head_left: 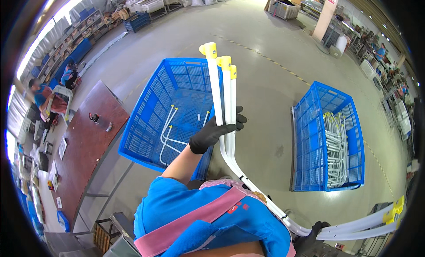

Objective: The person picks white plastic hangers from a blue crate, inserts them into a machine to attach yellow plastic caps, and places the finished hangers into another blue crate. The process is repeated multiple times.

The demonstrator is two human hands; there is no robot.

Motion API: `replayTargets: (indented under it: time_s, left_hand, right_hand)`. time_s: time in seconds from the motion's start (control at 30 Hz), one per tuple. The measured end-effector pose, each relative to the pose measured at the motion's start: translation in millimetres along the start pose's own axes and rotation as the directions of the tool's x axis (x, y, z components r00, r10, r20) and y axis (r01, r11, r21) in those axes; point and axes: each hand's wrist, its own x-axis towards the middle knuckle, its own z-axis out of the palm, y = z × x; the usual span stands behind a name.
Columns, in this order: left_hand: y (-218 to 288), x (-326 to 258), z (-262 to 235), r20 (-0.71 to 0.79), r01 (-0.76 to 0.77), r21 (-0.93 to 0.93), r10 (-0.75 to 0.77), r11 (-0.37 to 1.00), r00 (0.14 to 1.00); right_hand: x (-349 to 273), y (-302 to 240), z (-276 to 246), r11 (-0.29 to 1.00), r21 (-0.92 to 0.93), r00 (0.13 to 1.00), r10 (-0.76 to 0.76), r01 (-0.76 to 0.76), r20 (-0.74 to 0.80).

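A bundle of bent white tubes [228, 110] with yellow end fittings stretches across my front, three ends standing up together. My left hand [211, 134], in a black glove, is wrapped around the upright part below those fittings. Toward the lower right, my right hand [311, 239], also black-gloved, grips the same bundle past its bend; its fingers are partly hidden. Yellow fittings [393, 212] also cap the far right ends. Just beyond my left hand stands a large blue plastic crate [152, 91], with several thin bent white tubes [164, 139] lying inside.
A second blue crate [305, 142], filled with white tubes [336, 150], stands on the right. To the left is a reddish-brown table [95, 137] bearing a bottle [101, 122] and papers. People [48, 97] work at the far left; a pillar [326, 15] rises at the back right.
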Motion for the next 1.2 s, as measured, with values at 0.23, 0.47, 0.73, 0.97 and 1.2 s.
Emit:
replayTargets:
  time_s: [0.23,0.47,0.73,0.97,1.2]
  left_hand:
    - [-0.8,3.6,-7.3,-0.013,-0.006,-0.015,0.006,1.0,1.0]
    - [-1.5,2.8,-4.2,-0.02,-0.013,0.01,0.013,1.0,1.0]
    - [-3.6,3.0,-1.2,-0.027,0.0,0.037,0.001,0.999,1.0]
    - [-7.1,7.5,-3.1,-0.02,0.027,0.03,-0.026,0.999,0.999]
    - [-11.3,11.3,-1.4,-0.025,0.055,-0.014,-0.055,0.998,0.998]
  right_hand:
    - [14.7,9.3,9.5,1.0,-0.016,0.998,-0.024,0.025,0.06]
    - [23.8,16.9,6.0,0.999,-0.001,0.994,-0.043,0.043,0.1]
    - [24.8,24.2,-3.3,0.998,0.03,0.993,-0.055,0.052,0.106]
    - [6.9,-3.6,12.3,0.992,0.036,0.986,-0.125,0.121,0.114]
    - [14.6,-6.1,5.6,0.987,-0.106,0.98,-0.101,0.12,0.171]
